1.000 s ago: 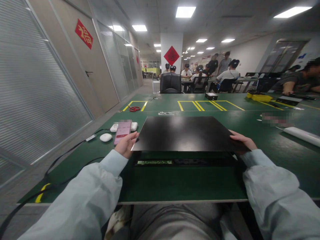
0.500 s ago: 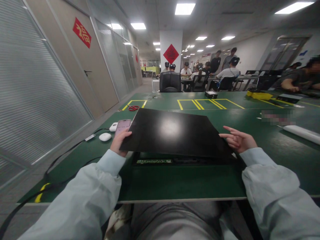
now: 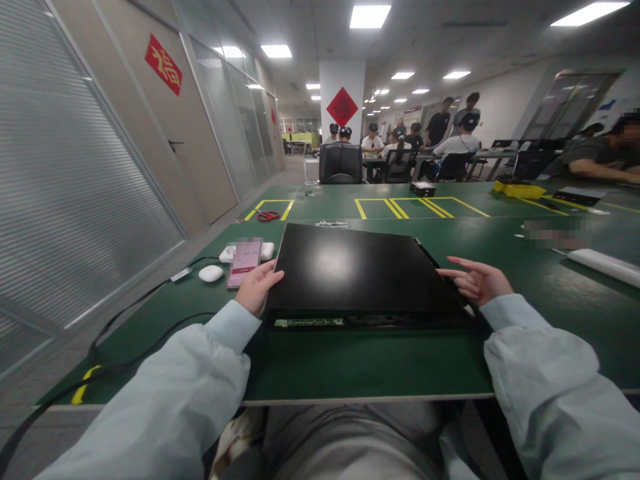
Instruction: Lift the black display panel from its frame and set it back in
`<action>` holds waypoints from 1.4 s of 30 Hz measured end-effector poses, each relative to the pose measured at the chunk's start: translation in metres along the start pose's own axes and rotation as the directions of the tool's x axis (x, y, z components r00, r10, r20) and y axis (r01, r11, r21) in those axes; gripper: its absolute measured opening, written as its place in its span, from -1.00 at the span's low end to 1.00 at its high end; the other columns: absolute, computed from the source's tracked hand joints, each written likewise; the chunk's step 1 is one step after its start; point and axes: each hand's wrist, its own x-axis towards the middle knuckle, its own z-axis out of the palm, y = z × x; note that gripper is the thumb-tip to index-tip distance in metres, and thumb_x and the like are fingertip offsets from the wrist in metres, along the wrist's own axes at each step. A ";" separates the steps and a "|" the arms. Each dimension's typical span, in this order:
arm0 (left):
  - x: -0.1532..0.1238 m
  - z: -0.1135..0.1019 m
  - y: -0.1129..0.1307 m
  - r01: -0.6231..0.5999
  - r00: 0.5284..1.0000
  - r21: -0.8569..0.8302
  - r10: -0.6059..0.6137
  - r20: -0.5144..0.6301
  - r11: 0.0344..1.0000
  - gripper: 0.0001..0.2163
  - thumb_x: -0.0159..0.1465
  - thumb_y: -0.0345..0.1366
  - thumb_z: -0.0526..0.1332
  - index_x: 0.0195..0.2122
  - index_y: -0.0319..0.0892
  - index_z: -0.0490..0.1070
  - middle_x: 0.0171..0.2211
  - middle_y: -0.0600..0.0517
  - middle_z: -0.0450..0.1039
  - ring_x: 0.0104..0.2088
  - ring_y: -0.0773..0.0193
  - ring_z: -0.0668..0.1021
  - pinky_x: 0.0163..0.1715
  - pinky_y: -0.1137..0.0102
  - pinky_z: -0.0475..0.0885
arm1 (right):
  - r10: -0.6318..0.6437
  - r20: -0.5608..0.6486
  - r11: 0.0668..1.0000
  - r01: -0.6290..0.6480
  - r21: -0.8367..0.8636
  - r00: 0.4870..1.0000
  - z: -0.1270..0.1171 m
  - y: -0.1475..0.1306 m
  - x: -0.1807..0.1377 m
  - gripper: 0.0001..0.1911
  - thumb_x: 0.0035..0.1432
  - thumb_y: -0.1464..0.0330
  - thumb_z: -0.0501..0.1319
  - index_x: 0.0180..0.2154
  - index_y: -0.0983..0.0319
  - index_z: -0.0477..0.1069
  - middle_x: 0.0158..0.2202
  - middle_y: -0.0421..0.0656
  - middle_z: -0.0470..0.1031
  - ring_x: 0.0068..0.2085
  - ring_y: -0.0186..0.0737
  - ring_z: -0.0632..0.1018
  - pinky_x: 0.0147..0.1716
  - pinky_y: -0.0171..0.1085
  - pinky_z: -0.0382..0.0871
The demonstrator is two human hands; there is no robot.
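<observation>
A glossy black display panel [image 3: 345,270] lies almost flat above a dark frame [image 3: 400,322]. The frame's near edge carries a narrow green circuit board strip [image 3: 310,323]. My left hand [image 3: 259,287] grips the panel's left edge, thumb on top and the other fingers hidden below. At the right side is my right hand [image 3: 477,279], its index finger raised and stretched out. Another finger of it reaches the assembly's right edge, and the lower ones are bent. Whether the panel rests fully on the frame, I cannot tell.
On the green table [image 3: 370,373], a phone [image 3: 245,261] and a white rounded case [image 3: 211,273] sit left. Red-handled scissors [image 3: 269,216] and small silvery pieces [image 3: 333,224] lie beyond. A white roll [image 3: 605,267] is at right. People sit and stand farther back.
My left hand has shifted right and inward with the panel, whose left side has lowered toward the frame. The phone and the silvery pieces show more now. My right hand has barely moved.
</observation>
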 end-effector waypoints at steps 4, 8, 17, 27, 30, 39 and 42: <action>0.003 -0.004 -0.009 0.036 0.997 0.023 -0.037 0.069 0.999 -0.49 -0.07 -0.16 0.61 -0.09 -0.22 0.62 -0.21 -0.14 0.75 -0.07 -0.16 0.74 -0.04 0.10 0.66 | 0.002 -0.039 1.000 -0.003 -0.027 0.999 -0.004 0.002 0.005 -0.77 0.05 0.38 0.25 -0.18 0.11 0.46 -0.29 0.00 0.71 -0.70 -0.41 0.04 -0.82 -0.34 -0.05; 0.007 -0.008 -0.014 0.044 0.995 0.067 -0.049 0.086 0.997 -0.47 -0.04 -0.15 0.59 -0.05 -0.22 0.60 -0.23 -0.13 0.75 -0.08 -0.14 0.75 -0.05 0.10 0.66 | -0.017 -0.058 0.999 0.015 -0.042 0.998 -0.007 0.003 0.007 -0.79 0.04 0.37 0.27 -0.21 0.12 0.47 -0.30 0.01 0.71 -0.70 -0.42 0.06 -0.81 -0.33 -0.06; 0.008 -0.008 -0.017 0.079 0.991 0.109 -0.090 0.099 0.991 -0.48 -0.03 -0.13 0.58 -0.07 -0.23 0.60 -0.25 -0.16 0.74 -0.03 -0.15 0.73 -0.05 0.12 0.65 | -0.112 -0.102 0.990 0.102 -0.097 0.988 -0.007 0.008 0.012 -0.86 -0.06 0.42 0.31 -0.36 0.15 0.44 -0.39 0.03 0.70 -0.75 -0.47 0.08 -0.84 -0.37 -0.06; 0.007 -0.007 -0.014 0.100 0.992 0.037 -0.102 0.071 0.994 -0.49 -0.04 -0.15 0.62 -0.09 -0.23 0.63 -0.20 -0.13 0.76 -0.08 -0.08 0.75 -0.14 0.23 0.66 | -0.231 -0.072 0.959 0.214 -0.184 0.970 -0.006 0.018 0.014 -0.81 -0.21 0.43 0.42 -0.46 0.16 0.48 -0.41 -0.04 0.69 -0.75 -0.50 0.13 -0.85 -0.42 -0.04; 0.007 -0.008 -0.016 0.097 0.993 0.038 -0.100 0.068 0.995 -0.48 -0.01 -0.16 0.61 -0.04 -0.25 0.62 -0.22 -0.13 0.75 -0.08 -0.08 0.75 -0.11 0.21 0.66 | -0.269 -0.101 0.946 0.243 -0.214 0.958 -0.006 0.021 0.017 -0.80 -0.26 0.41 0.45 -0.49 0.17 0.49 -0.44 -0.06 0.67 -0.75 -0.51 0.12 -0.84 -0.41 -0.09; 0.013 -0.009 -0.021 0.057 0.997 0.064 -0.060 0.051 0.996 -0.29 -0.17 0.16 0.64 -0.09 -0.23 0.66 -0.24 -0.10 0.75 -0.08 -0.09 0.74 0.01 0.15 0.61 | -0.323 -0.060 0.841 0.258 -0.475 0.944 -0.011 0.027 0.022 -0.69 -0.16 0.14 0.49 -0.43 0.20 0.57 -0.72 -0.26 0.31 -0.71 -0.41 0.16 -0.74 -0.33 -0.05; 0.014 -0.010 -0.021 0.023 0.998 0.098 -0.028 0.048 0.995 -0.27 -0.16 0.24 0.60 -0.09 -0.20 0.67 -0.23 -0.09 0.75 -0.02 -0.12 0.72 0.09 0.11 0.58 | -0.367 -0.066 0.788 0.272 -0.553 0.928 -0.013 0.029 0.024 -0.66 -0.15 0.09 0.47 -0.43 0.21 0.59 -0.74 -0.28 0.26 -0.68 -0.36 0.21 -0.70 -0.31 0.01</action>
